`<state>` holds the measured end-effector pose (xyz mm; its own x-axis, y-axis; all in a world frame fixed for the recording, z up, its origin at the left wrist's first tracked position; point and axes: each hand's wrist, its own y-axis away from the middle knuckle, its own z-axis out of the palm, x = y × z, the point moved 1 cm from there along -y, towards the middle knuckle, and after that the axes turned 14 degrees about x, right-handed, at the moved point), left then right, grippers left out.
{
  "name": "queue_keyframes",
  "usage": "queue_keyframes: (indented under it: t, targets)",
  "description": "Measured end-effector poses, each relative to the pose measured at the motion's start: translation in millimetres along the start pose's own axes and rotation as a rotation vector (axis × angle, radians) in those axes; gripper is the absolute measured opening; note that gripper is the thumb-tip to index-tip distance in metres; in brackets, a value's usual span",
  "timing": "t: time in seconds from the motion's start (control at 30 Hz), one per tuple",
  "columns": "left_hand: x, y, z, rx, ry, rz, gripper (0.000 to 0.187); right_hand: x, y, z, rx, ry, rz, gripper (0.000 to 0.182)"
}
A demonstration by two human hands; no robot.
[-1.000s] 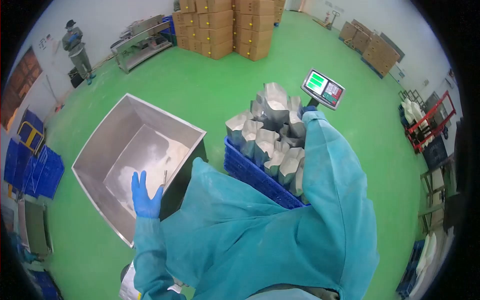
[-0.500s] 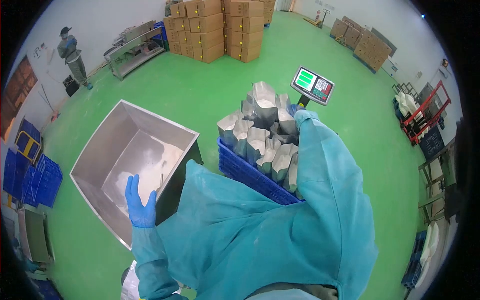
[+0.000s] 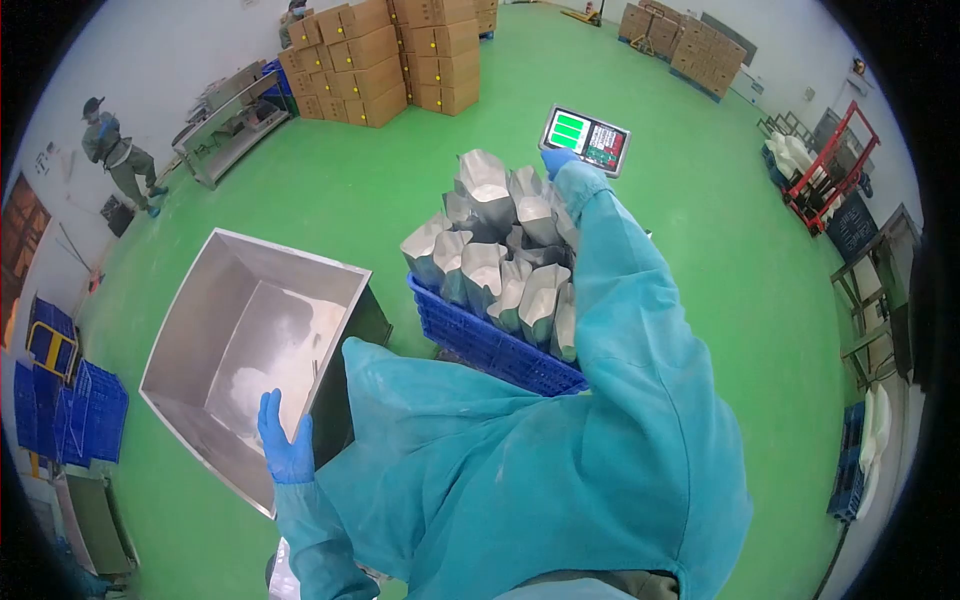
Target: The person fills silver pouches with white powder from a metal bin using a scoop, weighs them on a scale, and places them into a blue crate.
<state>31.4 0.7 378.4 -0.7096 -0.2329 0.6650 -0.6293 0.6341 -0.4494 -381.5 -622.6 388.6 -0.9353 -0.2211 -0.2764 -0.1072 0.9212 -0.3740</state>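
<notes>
My left hand [image 3: 287,440], in a blue glove, is open with fingers spread at the near rim of a steel bin [image 3: 190,370]. White powder [image 3: 300,345] lies on the bin's floor, and a thin handle [image 3: 316,368] shows by its right wall. My right hand [image 3: 562,163], also gloved, is at the lower left of a lit scale display [image 3: 585,140] and seems to touch it; its fingers are too bunched and small to read. Below it, several open silver bags [image 3: 482,270] with white contents stand upright in a blue crate [image 3: 470,335].
Stacked cartons [image 3: 365,60] and a steel table [image 3: 235,135] stand at the back. A person [image 3: 120,155] is at the far left. Blue crates [image 3: 95,410] lie to the left. A red hand truck [image 3: 835,165] stands at the right, with a blue pallet [image 3: 848,460] nearer.
My right hand has come up from beside the bags to the scale display. My left hand stays open near the bin's rim. The whole view has shifted somewhat.
</notes>
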Motion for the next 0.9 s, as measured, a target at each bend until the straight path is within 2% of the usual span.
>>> queue_keyframes:
  t: [0.07, 0.1, 0.13, 0.17, 0.3, 0.4, 0.53, 0.57, 0.6, 0.63, 0.67, 0.7, 0.73, 0.77, 0.8, 0.9]
  targets:
    - [-2, 5, 0, -0.006, -0.001, -0.006, 0.061, -36, 2, -12, -0.016, -0.263, 0.071, 0.032]
    - [-3, 8, 0, -0.008, -0.003, -0.010, 0.061, -73, 12, -29, -0.033, -0.491, 0.238, 0.031]
    - [-4, 11, -2, -0.008, -0.006, -0.015, 0.061, -87, 0, -15, 0.017, -0.297, -0.081, 0.031]
    - [-5, 13, -3, -0.007, -0.009, -0.021, 0.061, -111, -1, -13, 0.020, -0.249, -0.175, 0.029]
    - [-18, 26, -13, 0.025, -0.024, -0.047, 0.060, -235, 21, 24, -0.083, -0.249, -0.373, 0.023]
    - [-38, 40, -18, 0.063, -0.007, -0.160, 0.059, -333, 60, 79, -0.215, -0.272, -0.524, 0.019]
    - [-62, 59, -25, 0.124, 0.029, -0.301, 0.058, -462, 151, 205, -0.418, -0.278, -0.776, 0.016]
    - [-72, 65, -28, 0.136, 0.039, -0.308, 0.057, -490, 185, 263, -0.246, -0.304, -0.898, 0.020]
    - [-84, 72, -30, 0.149, 0.048, -0.315, 0.057, -517, 216, 315, -0.299, -0.464, -0.876, 0.021]
    - [-93, 78, -33, 0.159, 0.054, -0.328, 0.056, -547, 256, 339, -0.712, -0.820, -0.028, 0.028]
    - [-99, 80, -36, 0.160, 0.054, -0.389, 0.056, -560, 288, 345, -0.779, -0.722, -0.082, 0.029]
    - [-102, 81, -40, 0.160, 0.057, -0.451, 0.055, -567, 319, 341, -0.797, -0.502, -0.368, 0.031]
    - [-106, 83, -42, 0.162, 0.060, -0.510, 0.055, -566, 344, 330, -0.763, -0.278, -0.781, 0.032]
    - [-109, 88, -41, 0.181, 0.037, -0.519, 0.054, -561, 364, 314, -0.793, -0.168, -0.974, 0.034]
    - [-113, 91, -44, 0.194, 0.010, -0.518, 0.053, -555, 382, 305, -0.821, -0.089, -1.129, 0.036]
    - [-129, 98, -58, 0.304, -0.086, -0.574, 0.050, -529, 413, 263, -0.891, 0.015, -1.392, 0.042]
